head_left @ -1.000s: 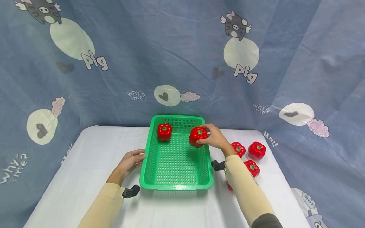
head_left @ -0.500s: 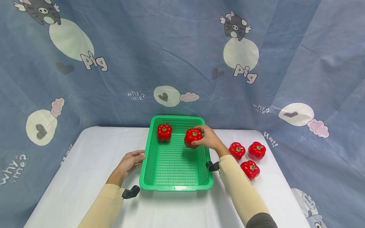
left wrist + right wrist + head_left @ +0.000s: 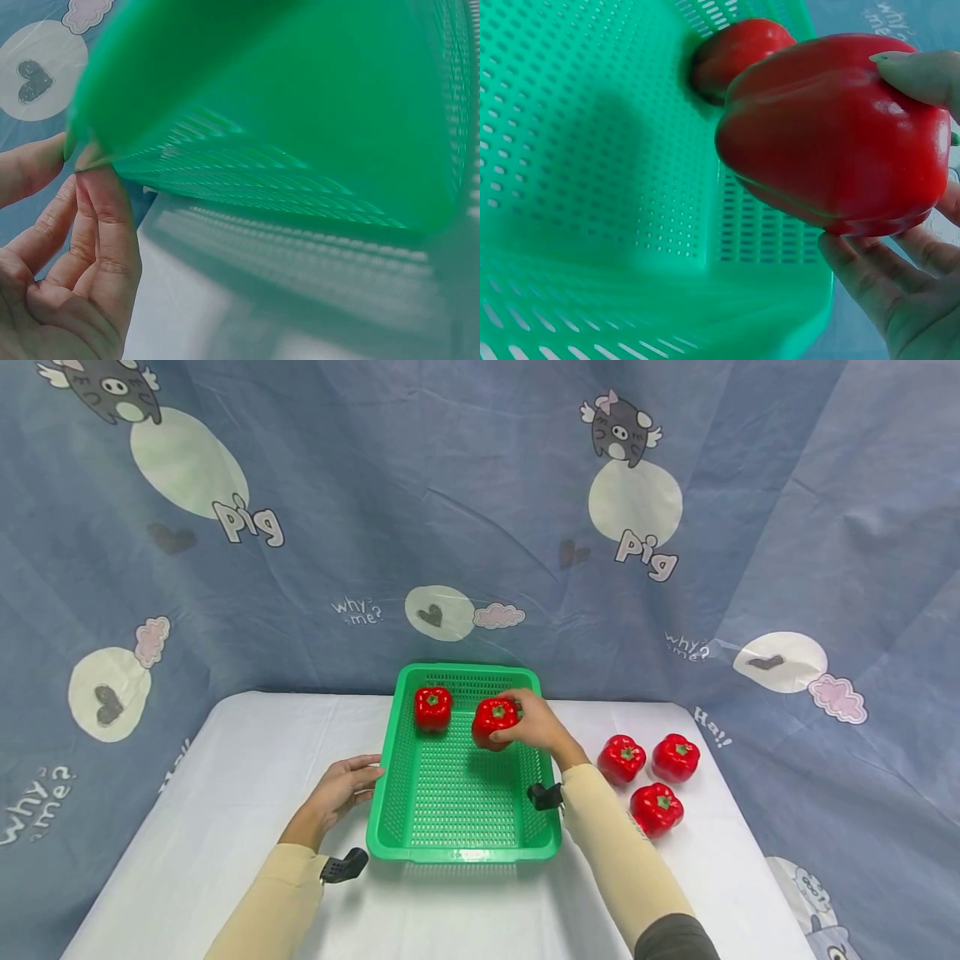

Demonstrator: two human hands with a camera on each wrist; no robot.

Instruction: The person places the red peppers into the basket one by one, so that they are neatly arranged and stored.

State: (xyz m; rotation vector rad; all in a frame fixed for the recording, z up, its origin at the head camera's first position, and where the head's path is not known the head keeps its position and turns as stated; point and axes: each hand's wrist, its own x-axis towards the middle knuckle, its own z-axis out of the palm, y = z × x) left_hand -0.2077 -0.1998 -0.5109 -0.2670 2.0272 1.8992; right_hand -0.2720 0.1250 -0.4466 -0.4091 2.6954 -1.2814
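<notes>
Head view, item one: red bell pepper [image 3: 492, 722], held in my right hand [image 3: 534, 729] above the far half of the green basket [image 3: 397, 768], clear of its floor. My thumb and fingers are curled round its right flank. In the right wrist view the pepper [image 3: 840, 135] fills the frame, with a fingertip [image 3: 922, 73] on its upper shoulder and the other fingers cupped beneath.

Handling, as I judge it: light for its bulk and likely hollow. The skin is glossy and smooth, so somewhat slippery. The walls are firm and bear a moderate squeeze, but a hard pinch could bruise or crack them. The best hold is across the broad shoulders, with fingers spread over the lobes. The short green stem is too small to grip.

Item two: second pepper [image 3: 433, 707], resting in the far left corner of the basket, apart from the held one.

Item three: the basket is perforated plastic, looks stiff and light, and stands on the white table [image 3: 210, 793]. My left hand [image 3: 341, 789] lies at its left wall, fingers loosely extended. In the left wrist view the fingertips [image 3: 94, 169] touch the underside of the rim, with nothing clasped.

Item four: three loose peppers [image 3: 651, 772] on the table to the right of the basket, close together and well clear of both hands.

Item five: blue printed cloth backdrop [image 3: 480, 510] beyond the far edge of the table.
</notes>
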